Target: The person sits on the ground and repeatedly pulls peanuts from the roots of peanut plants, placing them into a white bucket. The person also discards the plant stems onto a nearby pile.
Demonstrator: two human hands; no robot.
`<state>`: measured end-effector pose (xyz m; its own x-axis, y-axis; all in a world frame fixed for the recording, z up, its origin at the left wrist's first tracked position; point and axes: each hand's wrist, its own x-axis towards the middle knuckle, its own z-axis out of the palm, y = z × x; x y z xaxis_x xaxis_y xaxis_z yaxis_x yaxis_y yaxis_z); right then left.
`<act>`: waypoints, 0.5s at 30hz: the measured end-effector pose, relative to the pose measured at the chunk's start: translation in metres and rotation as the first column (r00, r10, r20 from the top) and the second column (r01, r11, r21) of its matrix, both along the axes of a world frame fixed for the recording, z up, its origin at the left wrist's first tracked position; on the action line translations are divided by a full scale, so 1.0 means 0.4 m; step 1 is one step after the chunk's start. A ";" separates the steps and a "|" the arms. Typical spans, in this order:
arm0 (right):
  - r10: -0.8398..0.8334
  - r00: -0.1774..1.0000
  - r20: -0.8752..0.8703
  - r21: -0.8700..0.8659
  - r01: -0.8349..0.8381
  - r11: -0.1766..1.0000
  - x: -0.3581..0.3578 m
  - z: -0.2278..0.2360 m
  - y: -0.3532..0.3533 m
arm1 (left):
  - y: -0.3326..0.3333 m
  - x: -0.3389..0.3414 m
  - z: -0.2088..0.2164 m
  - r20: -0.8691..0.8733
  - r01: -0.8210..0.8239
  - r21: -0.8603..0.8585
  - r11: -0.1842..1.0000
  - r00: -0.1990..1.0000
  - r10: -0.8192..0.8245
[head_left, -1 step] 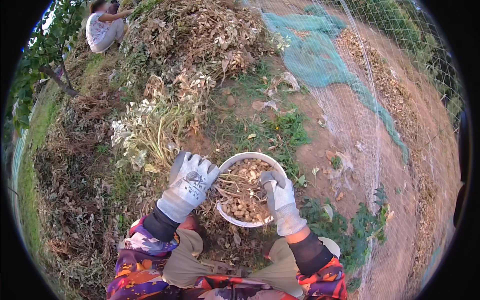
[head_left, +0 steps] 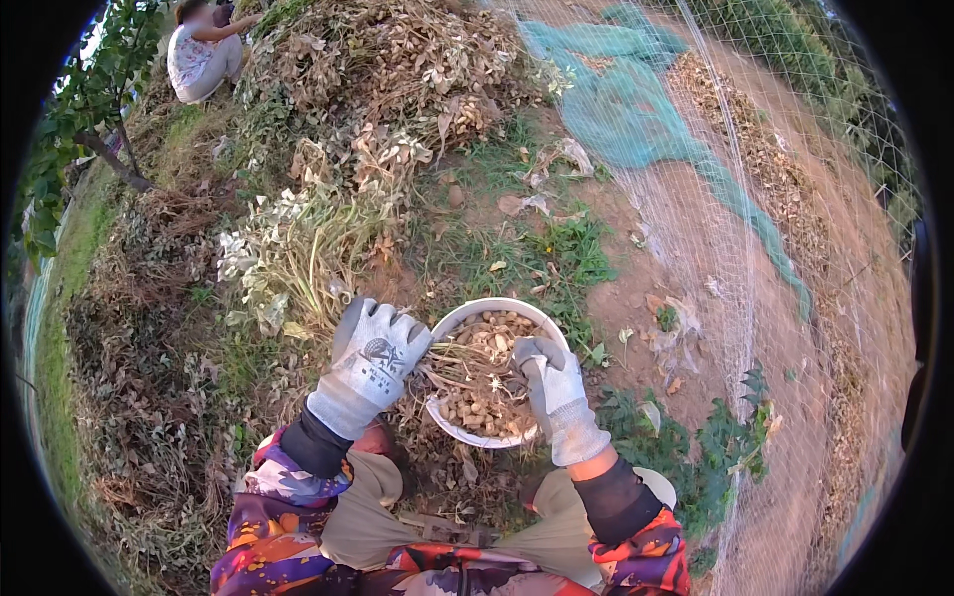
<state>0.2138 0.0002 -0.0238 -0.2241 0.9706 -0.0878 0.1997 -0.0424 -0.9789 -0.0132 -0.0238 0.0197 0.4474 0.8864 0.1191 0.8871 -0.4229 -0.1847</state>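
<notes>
A white round bucket (head_left: 475, 438) stands between my feet, partly filled with peanuts in their shells (head_left: 487, 414). My left hand (head_left: 376, 356), in a grey-white work glove, is closed around the stems of a pulled peanut plant (head_left: 459, 360) at the bucket's left rim. The plant's stems and roots stretch across the bucket's opening. On the right side, my right hand (head_left: 550, 385), gloved alike, has its fingers curled in at the root end, above the peanuts. What those fingers pinch is hidden.
Cut peanut plants with pale leaves (head_left: 308, 248) lie ahead-left, before a large heap of dried plants (head_left: 388, 70). Green netting (head_left: 636, 119) and fine white mesh (head_left: 735, 298) run along the right. A person (head_left: 204, 55) crouches at far left beside a small tree (head_left: 109, 149).
Both hands and the bucket sit very slightly higher and further left in the picture. The grip on the plant looks the same.
</notes>
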 end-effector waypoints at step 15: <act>-0.234 0.969 -0.074 -0.405 0.185 0.895 0.038 -0.048 0.021 | -0.035 -0.057 0.038 0.913 -0.281 -0.130 0.951 0.340 0.225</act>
